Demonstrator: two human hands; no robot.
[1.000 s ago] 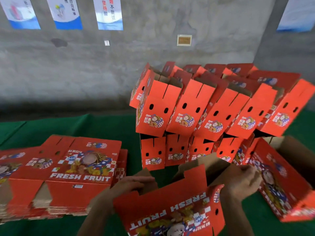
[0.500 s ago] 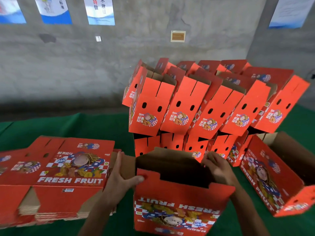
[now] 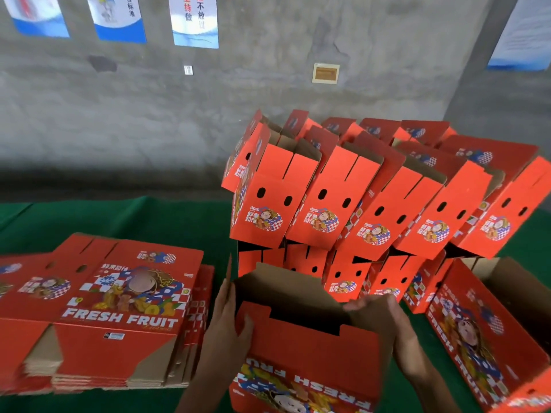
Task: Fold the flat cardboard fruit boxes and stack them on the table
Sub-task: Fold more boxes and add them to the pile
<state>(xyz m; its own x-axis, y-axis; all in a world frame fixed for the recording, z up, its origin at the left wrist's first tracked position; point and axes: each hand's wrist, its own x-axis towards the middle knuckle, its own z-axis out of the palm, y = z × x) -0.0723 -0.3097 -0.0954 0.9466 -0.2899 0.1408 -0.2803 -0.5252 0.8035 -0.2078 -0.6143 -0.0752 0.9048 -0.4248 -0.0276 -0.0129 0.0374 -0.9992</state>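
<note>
The table [image 3: 167, 222], draped in green cloth, is carrying everything here. The stack [image 3: 372, 204] of folded boxes is leaning across its far right in two tiers, the upper ones tilting left. The flats [image 3: 119, 308] are lying piled on the left, and an open box [image 3: 489, 329] is resting on its side at the right edge.

Between those, at the near edge, the box [image 3: 307, 350] in hand is standing half formed, open top facing up, brown inside showing. It is looking light and fairly stiff, thin corrugated card that is likely creasing cleanly along its scores but buckling if squeezed mid-panel; the printed red face is probably a little slick. The end walls and corners seem the best places to take it.

The left hand [image 3: 229, 332] is pressing against the box's left end, fingers lying straight up along the flap, thumb hooking over the front wall. The right hand [image 3: 384, 320] is gripping the right end, fingers curling over the brown flap [image 3: 366, 311] there. So the box is sitting squarely between the two grips, both touching it, its front panel facing the person
</note>
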